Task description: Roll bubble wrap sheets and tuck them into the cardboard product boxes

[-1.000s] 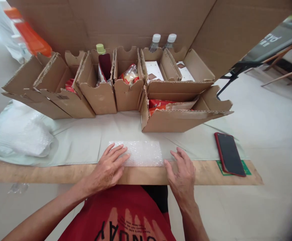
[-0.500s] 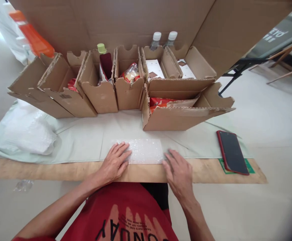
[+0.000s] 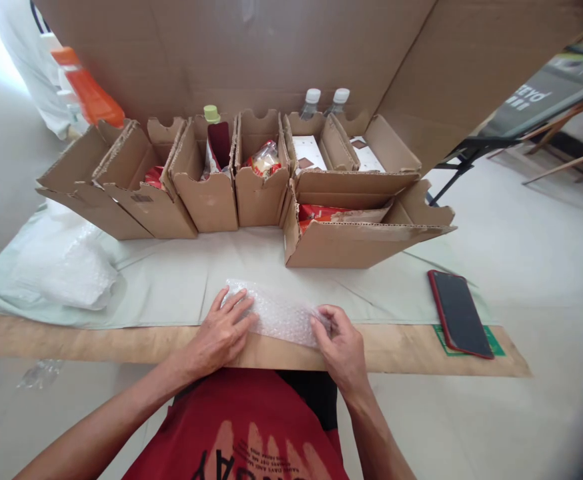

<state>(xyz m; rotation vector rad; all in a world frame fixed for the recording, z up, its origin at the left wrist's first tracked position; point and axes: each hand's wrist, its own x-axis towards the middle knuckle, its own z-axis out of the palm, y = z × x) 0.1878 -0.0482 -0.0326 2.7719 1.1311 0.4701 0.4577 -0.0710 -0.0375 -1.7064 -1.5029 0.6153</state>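
A small sheet of clear bubble wrap (image 3: 279,312) lies at the near edge of the table, on a pale green cloth (image 3: 171,280). My left hand (image 3: 221,333) rests flat on the sheet's left end, fingers spread. My right hand (image 3: 339,347) pinches the sheet's right end, which is lifted and creased off the cloth.
Behind the sheet stands a row of open cardboard boxes (image 3: 206,193) holding packets and bottles, and a wider open box (image 3: 361,233) with red packets. A pile of bubble wrap (image 3: 66,273) lies at the left. A red-cased phone (image 3: 459,313) lies at the right edge. A person in white stands far left.
My right hand moved left from the bare table onto the sheet's right end and closed on it, lifting and crumpling that end. My left hand stayed flat on the left end.
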